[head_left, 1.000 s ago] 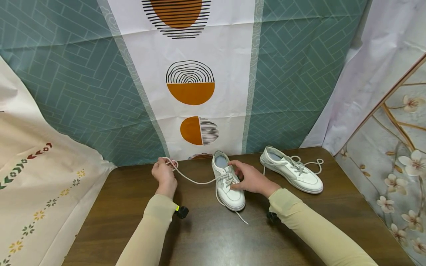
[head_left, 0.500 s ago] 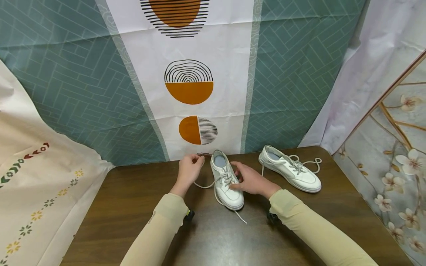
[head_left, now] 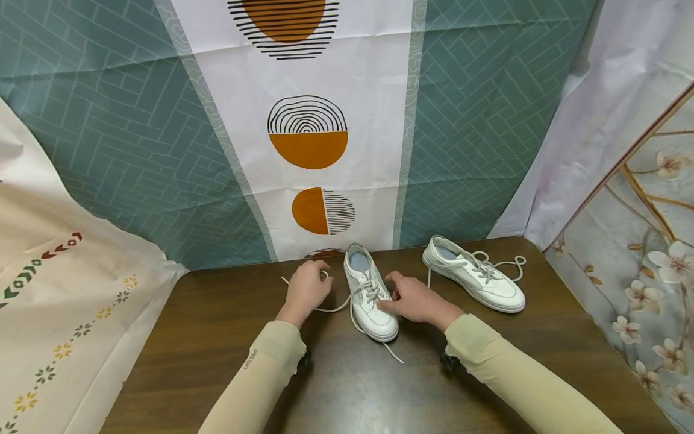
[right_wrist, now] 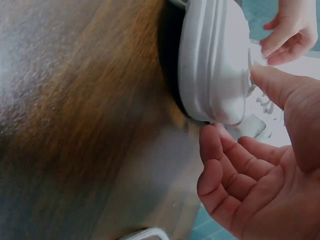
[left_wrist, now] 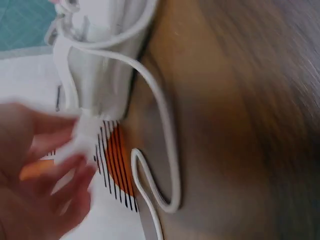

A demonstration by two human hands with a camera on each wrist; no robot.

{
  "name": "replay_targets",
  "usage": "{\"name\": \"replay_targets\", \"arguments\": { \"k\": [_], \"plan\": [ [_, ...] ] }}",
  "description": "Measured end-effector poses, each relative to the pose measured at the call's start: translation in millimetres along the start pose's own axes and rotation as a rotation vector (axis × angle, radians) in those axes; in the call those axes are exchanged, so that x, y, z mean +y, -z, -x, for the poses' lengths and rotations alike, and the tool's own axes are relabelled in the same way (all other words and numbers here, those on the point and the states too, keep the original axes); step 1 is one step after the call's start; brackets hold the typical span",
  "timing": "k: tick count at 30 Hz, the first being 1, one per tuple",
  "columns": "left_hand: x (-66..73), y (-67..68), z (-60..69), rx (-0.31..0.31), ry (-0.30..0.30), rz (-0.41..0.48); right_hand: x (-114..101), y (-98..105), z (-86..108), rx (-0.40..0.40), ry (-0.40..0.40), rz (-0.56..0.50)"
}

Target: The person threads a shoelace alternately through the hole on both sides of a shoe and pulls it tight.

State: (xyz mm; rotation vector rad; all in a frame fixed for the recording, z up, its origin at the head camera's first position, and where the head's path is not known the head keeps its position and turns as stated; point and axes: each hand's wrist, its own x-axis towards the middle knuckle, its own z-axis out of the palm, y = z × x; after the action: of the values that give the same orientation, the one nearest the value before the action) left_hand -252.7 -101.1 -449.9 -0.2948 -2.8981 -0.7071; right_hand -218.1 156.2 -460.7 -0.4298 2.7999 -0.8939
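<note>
A white lace-up shoe (head_left: 374, 313) stands on the table, toe toward me. On its right, my right hand (head_left: 420, 300) has its thumb at the shoe's upper and its fingers loosely bent beside it. The right wrist view shows these fingertips (right_wrist: 212, 142) close to the shoe's side, not wrapped round it. My left hand (head_left: 308, 289) is to the left of the shoe, blurred in its own wrist view, its fingers loosely bent with no lace visibly held. A loose white shoelace (left_wrist: 167, 135) runs from the shoe and lies curved on the table below that hand.
A second white shoe (head_left: 477, 280) with loose lace loops stands at the right rear of the brown table (head_left: 217, 337). A patterned cloth (head_left: 336, 163) hangs behind the table's back edge. Flowered sheets flank both sides.
My left hand has moved right, toward the shoe, and the lace it held is now down on the table. The right hand has drawn slightly right. Both shoes stay put.
</note>
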Motion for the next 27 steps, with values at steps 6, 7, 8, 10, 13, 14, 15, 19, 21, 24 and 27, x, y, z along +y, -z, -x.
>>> {"name": "replay_targets", "arguments": {
  "k": [6, 7, 8, 10, 13, 14, 15, 19, 21, 24, 27],
  "plan": [
    [9.0, -9.8, 1.9, -0.448, -0.137, 0.137, -7, 2, -0.9, 0.079, 0.030, 0.003],
    [9.3, -10.9, 2.4, -0.462, -0.144, 0.127, -8, 2, -1.2, 0.086, 0.040, 0.002],
    [9.4, -11.4, 2.4, -0.457, -0.148, 0.119, -8, 2, -1.7, 0.091, 0.051, 0.003],
    [9.9, -9.5, 1.9, -0.414, -0.150, 0.119, -9, 2, -2.5, 0.098, 0.071, 0.004],
    [11.0, -1.0, 0.4, -0.342, -0.152, 0.221, -7, 1, -3.5, 0.105, 0.093, 0.024],
    [11.4, 2.5, 0.0, -0.334, -0.153, 0.277, -7, 1, -3.9, 0.107, 0.099, 0.031],
    [11.8, 5.7, -0.2, -0.340, -0.158, 0.339, -7, 0, -4.1, 0.108, 0.107, 0.033],
    [12.6, 12.1, 1.9, -0.502, -0.146, 0.537, -7, 0, -4.9, 0.111, 0.141, 0.051],
    [12.9, 10.1, 3.5, -0.579, -0.116, 0.565, -9, 0, -5.1, 0.103, 0.143, 0.054],
    [13.1, 2.4, 5.1, -0.550, -0.112, 0.450, -11, -1, -6.3, 0.076, 0.122, 0.062],
    [12.1, -7.1, 5.5, -0.439, -0.140, 0.280, -13, -1, -8.5, 0.041, 0.108, 0.062]
  ]
}}
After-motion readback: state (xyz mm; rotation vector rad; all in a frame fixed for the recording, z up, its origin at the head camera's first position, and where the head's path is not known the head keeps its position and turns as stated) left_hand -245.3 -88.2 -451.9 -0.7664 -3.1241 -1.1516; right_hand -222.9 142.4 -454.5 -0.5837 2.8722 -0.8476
